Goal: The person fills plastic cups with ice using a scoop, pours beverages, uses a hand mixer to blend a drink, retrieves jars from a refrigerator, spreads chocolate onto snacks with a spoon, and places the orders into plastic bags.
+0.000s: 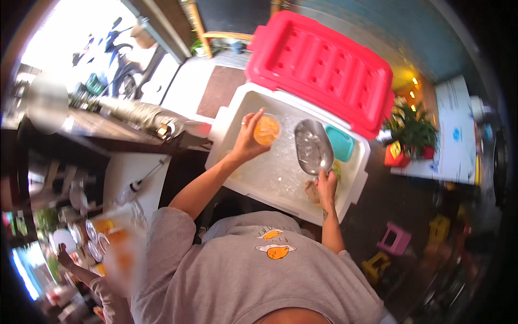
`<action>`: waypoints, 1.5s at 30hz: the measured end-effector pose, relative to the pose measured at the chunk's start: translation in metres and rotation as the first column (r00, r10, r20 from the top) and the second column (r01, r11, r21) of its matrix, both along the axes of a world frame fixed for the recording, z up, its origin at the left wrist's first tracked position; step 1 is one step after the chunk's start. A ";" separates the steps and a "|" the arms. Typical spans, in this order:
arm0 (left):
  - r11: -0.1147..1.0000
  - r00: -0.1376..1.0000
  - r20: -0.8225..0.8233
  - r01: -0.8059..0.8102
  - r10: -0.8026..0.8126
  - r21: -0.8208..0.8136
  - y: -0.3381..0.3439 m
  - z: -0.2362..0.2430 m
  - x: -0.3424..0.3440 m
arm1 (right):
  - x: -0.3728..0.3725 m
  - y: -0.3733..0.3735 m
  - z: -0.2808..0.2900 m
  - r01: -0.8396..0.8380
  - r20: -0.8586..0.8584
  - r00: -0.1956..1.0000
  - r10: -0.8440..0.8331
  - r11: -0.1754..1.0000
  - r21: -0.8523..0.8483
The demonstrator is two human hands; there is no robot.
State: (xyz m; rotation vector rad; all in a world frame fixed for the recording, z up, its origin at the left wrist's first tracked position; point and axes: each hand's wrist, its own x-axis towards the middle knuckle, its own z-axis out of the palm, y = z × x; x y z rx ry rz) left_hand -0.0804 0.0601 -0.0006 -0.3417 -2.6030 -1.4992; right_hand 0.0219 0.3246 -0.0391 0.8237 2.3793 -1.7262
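Note:
My left hand [248, 137] grips a clear cup of orange drink [266, 129] with pale pieces in it, held over the left side of a white cooler [353, 188]. My right hand [326, 186] is closed on the handle of a metal scoop [313, 143] that holds some ice. Loose ice [283, 173] lies in the cooler, along with a teal container [341, 143] and some green and brownish items at the right, partly hidden by my right hand.
A red lid [318, 65] stands raised behind the cooler. Left are a cluttered counter [97, 121] and a doorway with a motorbike [121, 73]. Right are a plant [410, 129], white boxes and plastic stools [394, 237]. Another person's arm [75, 267] shows at lower left.

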 end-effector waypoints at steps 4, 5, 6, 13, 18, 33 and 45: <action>0.997 0.982 -0.175 -0.059 0.065 0.042 -0.040 0.055 0.048 | -0.007 -0.031 -0.033 0.073 0.068 0.996 -0.064 0.988 -0.136; 0.996 0.989 -0.125 -0.077 0.082 0.041 -0.052 0.081 0.069 | -0.003 -0.040 -0.034 0.083 0.214 0.976 -0.039 0.976 -0.202; 0.994 0.992 -0.080 -0.094 0.098 0.048 -0.062 0.111 0.087 | -0.003 -0.045 -0.051 0.126 0.268 0.962 -0.055 0.958 -0.258; 0.902 0.903 0.012 -0.429 0.429 0.036 -0.149 0.268 0.245 | 0.003 -0.079 -0.088 0.019 0.415 0.906 0.082 0.972 -0.233; 0.512 0.506 -0.077 -0.843 0.859 0.164 -0.206 0.346 0.360 | -0.021 -0.064 -0.175 -0.055 0.438 0.884 0.162 0.967 -0.248; -0.076 -0.046 0.097 -0.942 0.994 0.328 -0.300 0.237 0.527 | -0.046 -0.111 -0.166 -0.052 0.518 0.846 0.126 0.987 -0.154; -0.341 -0.362 -0.159 -0.929 0.918 0.146 -0.374 0.256 0.617 | -0.047 -0.139 -0.137 -0.047 0.511 0.857 0.065 0.998 -0.047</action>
